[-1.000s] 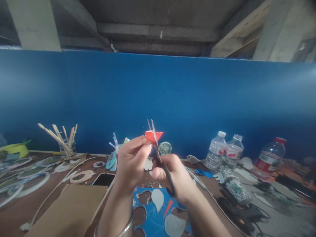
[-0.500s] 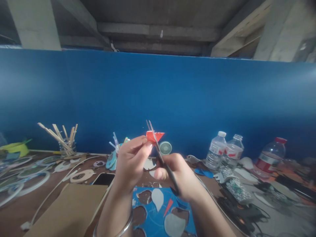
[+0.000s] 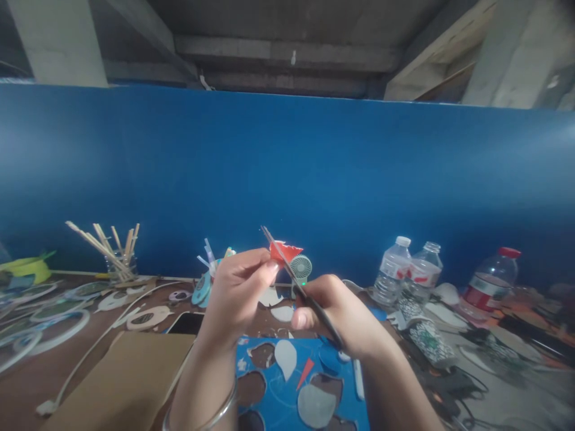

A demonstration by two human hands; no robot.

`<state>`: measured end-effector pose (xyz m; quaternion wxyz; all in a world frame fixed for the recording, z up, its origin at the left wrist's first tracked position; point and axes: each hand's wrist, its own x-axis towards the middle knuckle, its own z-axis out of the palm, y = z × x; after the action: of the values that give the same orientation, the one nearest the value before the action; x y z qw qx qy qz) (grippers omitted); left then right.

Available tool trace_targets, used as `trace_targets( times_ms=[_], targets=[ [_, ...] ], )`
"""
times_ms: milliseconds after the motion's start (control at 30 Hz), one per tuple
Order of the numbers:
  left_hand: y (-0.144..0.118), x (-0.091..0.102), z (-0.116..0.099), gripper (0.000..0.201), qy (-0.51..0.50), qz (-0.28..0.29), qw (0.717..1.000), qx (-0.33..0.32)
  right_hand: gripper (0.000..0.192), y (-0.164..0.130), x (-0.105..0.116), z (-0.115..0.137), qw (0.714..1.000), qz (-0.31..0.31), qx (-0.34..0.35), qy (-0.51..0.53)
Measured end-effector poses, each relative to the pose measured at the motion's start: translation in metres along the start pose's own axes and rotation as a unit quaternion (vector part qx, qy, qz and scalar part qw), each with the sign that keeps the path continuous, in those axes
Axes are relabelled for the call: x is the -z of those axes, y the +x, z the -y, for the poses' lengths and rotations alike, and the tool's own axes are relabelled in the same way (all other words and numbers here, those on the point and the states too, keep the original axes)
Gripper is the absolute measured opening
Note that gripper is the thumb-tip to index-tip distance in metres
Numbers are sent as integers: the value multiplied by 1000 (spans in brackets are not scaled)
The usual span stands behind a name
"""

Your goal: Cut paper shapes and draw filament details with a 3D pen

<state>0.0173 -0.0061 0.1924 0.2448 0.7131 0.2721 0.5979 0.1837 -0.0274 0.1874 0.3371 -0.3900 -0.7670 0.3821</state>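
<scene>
Between the thumb and fingers of my left hand (image 3: 245, 281) is a small red piece of paper or felt (image 3: 291, 252) with a ragged upper edge. My right hand (image 3: 330, 311) grips dark-handled scissors (image 3: 294, 278), whose blades lie across the red piece, close together and pointing up and left. Below the hands, a blue sheet (image 3: 256, 416) with several cut-out holes lies on the table. On it rest a white teardrop piece (image 3: 286, 359), a thin red triangle (image 3: 306, 373) and a grey rounded piece (image 3: 316, 406).
A small green fan (image 3: 300, 267) stands behind the hands. Brown cardboard (image 3: 121, 377) and a phone (image 3: 185, 323) lie left, near a jar of wooden sticks (image 3: 122, 263). Plastic bottles (image 3: 392, 272) stand right, among scraps and cables. A blue partition (image 3: 287, 161) rises behind.
The scissor blades have closed further and tilted left across the red piece. My right hand has shifted slightly right, and the red piece sits a little lower and further right.
</scene>
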Motion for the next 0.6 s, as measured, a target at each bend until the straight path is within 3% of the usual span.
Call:
trace_targets(
  times_ms=[167, 433, 600],
  targets=[
    [1, 2, 0, 28, -20, 25, 999, 12, 48, -1, 3, 1, 1000, 6, 8, -12],
    [0, -2, -5, 28, -30, -6, 999, 35, 48, 0, 0, 0, 1000, 10, -4, -3],
    [0, 1, -3, 27, -24, 29, 999, 36, 47, -2, 4, 1, 999, 12, 9, -28]
  ],
)
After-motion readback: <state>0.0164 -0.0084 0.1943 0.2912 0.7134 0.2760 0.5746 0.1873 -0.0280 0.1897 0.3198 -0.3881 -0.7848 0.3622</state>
